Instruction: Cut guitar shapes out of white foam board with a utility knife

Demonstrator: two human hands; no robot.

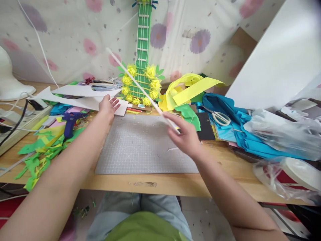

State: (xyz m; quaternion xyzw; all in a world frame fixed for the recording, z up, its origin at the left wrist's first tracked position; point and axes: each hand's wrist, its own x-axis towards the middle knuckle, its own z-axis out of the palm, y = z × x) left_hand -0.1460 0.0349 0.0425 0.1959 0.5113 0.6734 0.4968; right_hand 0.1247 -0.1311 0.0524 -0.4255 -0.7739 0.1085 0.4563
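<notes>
My right hand (183,134) holds a long thin white stick (140,87) near its lower end. The stick slants up and left, across the front of a green craft guitar (142,80) ringed with yellow paper flowers. Fingers apart, my left hand (109,107) is held over white cut board pieces (85,102); whether it touches them I cannot tell. Below both hands lies a grey gridded cutting mat (140,147), with a few thin scraps on it. Yellow paper (198,92) and green paper (189,115) lie beyond my right hand.
At left are a blue glue gun (71,124), green and yellow scraps (42,157) and a power strip (25,122) with cords. White-handled scissors (220,118) rest on blue paper (248,134) at right. Plastic wrapping (288,130) and a large leaning white board (276,57) stand farther right.
</notes>
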